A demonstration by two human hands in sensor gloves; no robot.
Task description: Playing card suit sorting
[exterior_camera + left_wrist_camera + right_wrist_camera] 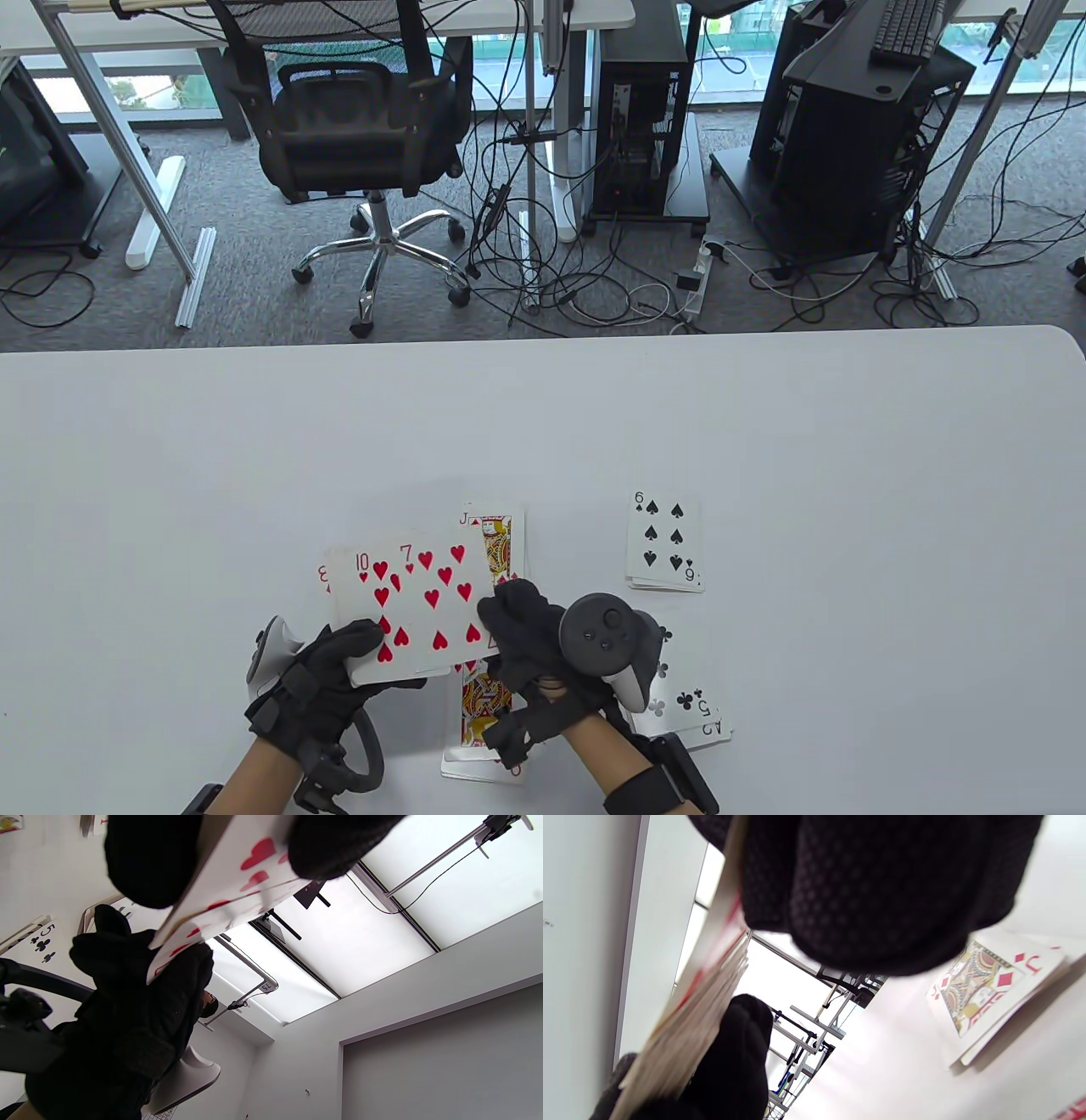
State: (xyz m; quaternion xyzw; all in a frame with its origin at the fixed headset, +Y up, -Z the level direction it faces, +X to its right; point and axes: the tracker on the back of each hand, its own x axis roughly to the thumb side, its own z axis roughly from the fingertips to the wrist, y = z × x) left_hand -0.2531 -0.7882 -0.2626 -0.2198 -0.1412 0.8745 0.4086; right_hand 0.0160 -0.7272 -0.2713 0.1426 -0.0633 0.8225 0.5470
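Held cards: fan of hearts (413,607), raised above tabletop (764,424).
Left hand (327,679): grip clamped on fan's lower left corner.
Right hand (543,645): pinching fan's right edge, the nearer hand.
Below: diamond pile (496,543), long axis running away from the person.

Right hand (543,645) hides most of the club pile (691,709).

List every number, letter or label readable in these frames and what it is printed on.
"10": heart card in the left hand's fan
"7": heart card beside it
"J": diamond jack on the table
"6": spade card topping the right pile
"5": club card
"75": tag on a ceiling rail
Other corner marks: too hidden to read.
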